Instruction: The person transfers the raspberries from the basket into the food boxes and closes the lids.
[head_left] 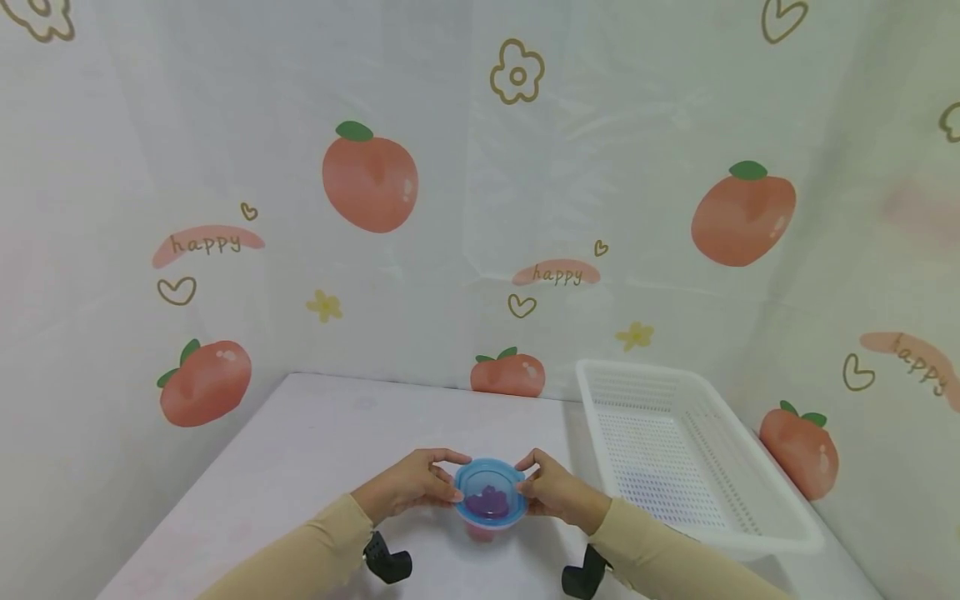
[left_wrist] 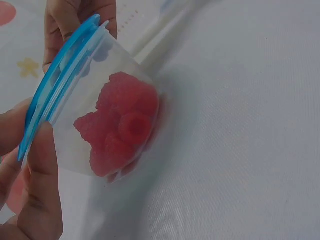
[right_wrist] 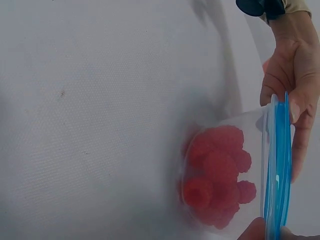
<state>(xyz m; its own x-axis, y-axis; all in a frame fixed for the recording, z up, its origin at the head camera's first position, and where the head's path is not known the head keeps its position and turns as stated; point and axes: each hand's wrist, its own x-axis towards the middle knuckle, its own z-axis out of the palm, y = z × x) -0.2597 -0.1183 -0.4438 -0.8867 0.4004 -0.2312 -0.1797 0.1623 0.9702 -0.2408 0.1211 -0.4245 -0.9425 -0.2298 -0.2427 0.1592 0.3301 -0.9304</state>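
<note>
A clear plastic tub [left_wrist: 70,145] of red raspberries [left_wrist: 120,125] stands on the table under a round blue lid [head_left: 491,475]. Seen through the lid, the fruit looks purple. My left hand [head_left: 420,483] grips the left side of the rim, its thumb and fingers on either side of the lid's edge in the left wrist view. Opposite it, my right hand [head_left: 555,490] pinches the right side of the rim with curled fingers. In the right wrist view only the right fingertips [right_wrist: 254,230] show, at the bottom of the lid.
To the right stands a large white perforated plastic basket [head_left: 795,533], close to my right forearm. The white table [head_left: 337,417] meets a curtain [head_left: 450,333] printed with peaches at the back. Black wrist cameras [head_left: 388,560] hang beneath both sleeves.
</note>
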